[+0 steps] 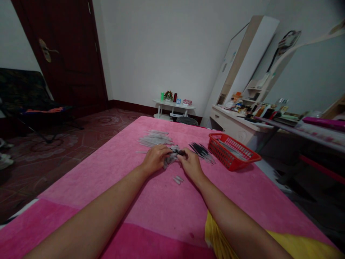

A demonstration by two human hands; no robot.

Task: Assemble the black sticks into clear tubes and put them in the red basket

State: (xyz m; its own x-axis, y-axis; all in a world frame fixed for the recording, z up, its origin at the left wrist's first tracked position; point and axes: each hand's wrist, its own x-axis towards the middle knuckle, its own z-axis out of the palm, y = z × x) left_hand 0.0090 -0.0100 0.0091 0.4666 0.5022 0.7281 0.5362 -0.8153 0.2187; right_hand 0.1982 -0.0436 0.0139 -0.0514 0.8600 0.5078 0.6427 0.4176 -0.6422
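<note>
Both my hands meet near the middle of a pink cloth-covered table (113, 180). My left hand (155, 158) is curled, fingers closed on a small grey pen part I cannot make out clearly. My right hand (191, 163) is also closed, pinching a thin dark piece at its fingertips against the left hand. A pile of clear pen barrels (155, 139) lies just beyond the left hand. A heap of black refills (201, 151) lies beyond the right hand. Two small clear caps (178, 179) rest on the cloth below my hands.
A red plastic basket (233, 153) holding some pens stands at the table's right edge. A white desk (237, 124) with clutter and shelves is on the right. A low white side table (174, 106) stands by the far wall, a dark door and chair at left.
</note>
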